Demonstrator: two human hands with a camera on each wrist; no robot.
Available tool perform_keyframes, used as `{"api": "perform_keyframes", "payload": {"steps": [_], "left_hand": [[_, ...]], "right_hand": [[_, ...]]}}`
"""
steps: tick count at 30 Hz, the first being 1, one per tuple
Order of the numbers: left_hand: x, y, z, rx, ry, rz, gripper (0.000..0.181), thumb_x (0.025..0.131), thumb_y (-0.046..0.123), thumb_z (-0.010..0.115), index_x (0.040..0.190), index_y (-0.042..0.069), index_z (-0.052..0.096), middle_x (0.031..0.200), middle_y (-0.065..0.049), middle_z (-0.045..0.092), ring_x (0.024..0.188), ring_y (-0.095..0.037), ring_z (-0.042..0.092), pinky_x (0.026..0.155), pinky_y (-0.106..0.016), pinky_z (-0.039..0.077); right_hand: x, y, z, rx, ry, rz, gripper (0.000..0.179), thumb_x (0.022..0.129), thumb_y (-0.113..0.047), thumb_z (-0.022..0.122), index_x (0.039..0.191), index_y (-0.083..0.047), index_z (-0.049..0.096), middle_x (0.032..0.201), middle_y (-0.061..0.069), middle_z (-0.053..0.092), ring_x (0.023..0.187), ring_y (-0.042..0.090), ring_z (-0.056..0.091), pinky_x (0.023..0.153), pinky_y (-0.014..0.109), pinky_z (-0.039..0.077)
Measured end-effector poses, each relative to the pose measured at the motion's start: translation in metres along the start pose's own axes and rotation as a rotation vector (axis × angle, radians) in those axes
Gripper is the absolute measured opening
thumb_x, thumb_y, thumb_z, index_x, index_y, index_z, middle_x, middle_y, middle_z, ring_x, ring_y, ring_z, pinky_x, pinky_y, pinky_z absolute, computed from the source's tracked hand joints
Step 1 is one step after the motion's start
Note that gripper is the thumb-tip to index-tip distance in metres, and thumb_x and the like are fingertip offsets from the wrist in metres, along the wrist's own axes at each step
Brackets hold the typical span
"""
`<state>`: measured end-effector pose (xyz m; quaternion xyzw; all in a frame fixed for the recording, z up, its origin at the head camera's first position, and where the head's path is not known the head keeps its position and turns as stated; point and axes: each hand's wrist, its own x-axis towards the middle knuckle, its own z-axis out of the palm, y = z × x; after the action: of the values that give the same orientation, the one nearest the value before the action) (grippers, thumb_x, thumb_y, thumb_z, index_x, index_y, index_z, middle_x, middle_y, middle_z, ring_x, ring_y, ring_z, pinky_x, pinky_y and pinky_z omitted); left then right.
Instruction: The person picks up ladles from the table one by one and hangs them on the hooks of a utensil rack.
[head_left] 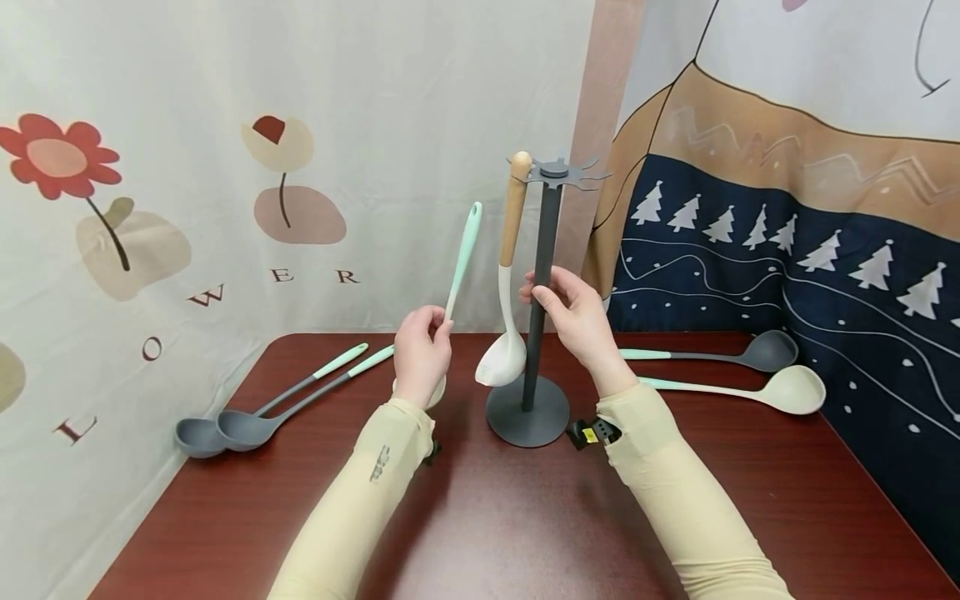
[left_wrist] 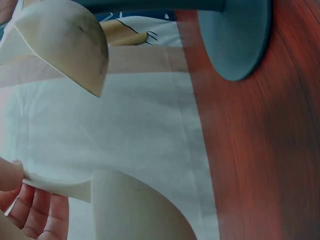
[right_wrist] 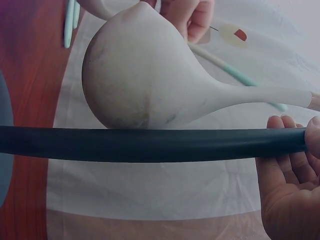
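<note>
From the head view I logged the left hand [head_left: 422, 350] pinching the mint-handled ladle [head_left: 467, 237] by its pale shaft, between thumb and fingers, handle up, with the bowl below, mostly hidden by the wrist; I could not tell whether it touched the table [head_left: 517, 517]. I judged this ladle light, stiff and not fragile, its smooth shaft perhaps slightly slippery and the bowl end heavier; the shaft just under the mint part seemed the best hold. To its right, the right hand [head_left: 573, 321] gripped the dark stand [head_left: 536, 343] by its post, near the middle of the table's far edge; the stand looked rigid and bottom-heavy. Between the hands, the wooden-handled ladle [head_left: 509, 242] hung from the stand, its bowl just beside the post. Farther out, two grey ladles [head_left: 247, 431] lay by the table's left edge, while a dark-bowled ladle [head_left: 771, 352] and a cream ladle [head_left: 797, 390] lay toward the far right corner.
</note>
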<state>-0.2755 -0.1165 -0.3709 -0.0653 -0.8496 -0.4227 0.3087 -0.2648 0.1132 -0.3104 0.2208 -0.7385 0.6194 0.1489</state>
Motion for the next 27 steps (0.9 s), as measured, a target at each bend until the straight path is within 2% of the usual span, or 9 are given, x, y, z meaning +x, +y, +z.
{"api": "perform_keyframes", "payload": {"steps": [8, 16, 27], "left_hand": [[-0.004, 0.012, -0.002, -0.085, 0.074, 0.042, 0.004, 0.093, 0.005, 0.068, 0.095, 0.003, 0.066, 0.09, -0.011, 0.058, 0.085, -0.027, 0.059, 0.071, -0.038, 0.051], [-0.006, 0.024, -0.006, -0.15, 0.151, 0.138, 0.005, 0.09, 0.003, 0.07, 0.094, 0.002, 0.067, 0.087, -0.011, 0.059, 0.084, -0.025, 0.059, 0.065, -0.035, 0.047], [-0.008, 0.04, -0.014, -0.21, 0.158, 0.188, 0.008, 0.089, 0.002, 0.071, 0.097, 0.0, 0.069, 0.09, -0.01, 0.062, 0.086, -0.023, 0.06, 0.064, -0.032, 0.048]], "right_hand": [[0.0, 0.001, -0.001, 0.007, 0.006, -0.003, 0.024, 0.1, -0.012, 0.06, 0.121, -0.002, 0.063, 0.105, 0.015, 0.071, 0.099, 0.024, 0.069, 0.099, 0.038, 0.048], [0.001, 0.001, 0.0, 0.005, 0.0, 0.0, 0.024, 0.1, -0.012, 0.06, 0.121, -0.001, 0.063, 0.105, 0.015, 0.071, 0.1, 0.024, 0.069, 0.099, 0.038, 0.048], [0.0, 0.001, 0.0, 0.001, -0.003, 0.005, 0.024, 0.1, -0.013, 0.06, 0.121, -0.002, 0.064, 0.105, 0.015, 0.071, 0.099, 0.024, 0.069, 0.099, 0.037, 0.048]]}}
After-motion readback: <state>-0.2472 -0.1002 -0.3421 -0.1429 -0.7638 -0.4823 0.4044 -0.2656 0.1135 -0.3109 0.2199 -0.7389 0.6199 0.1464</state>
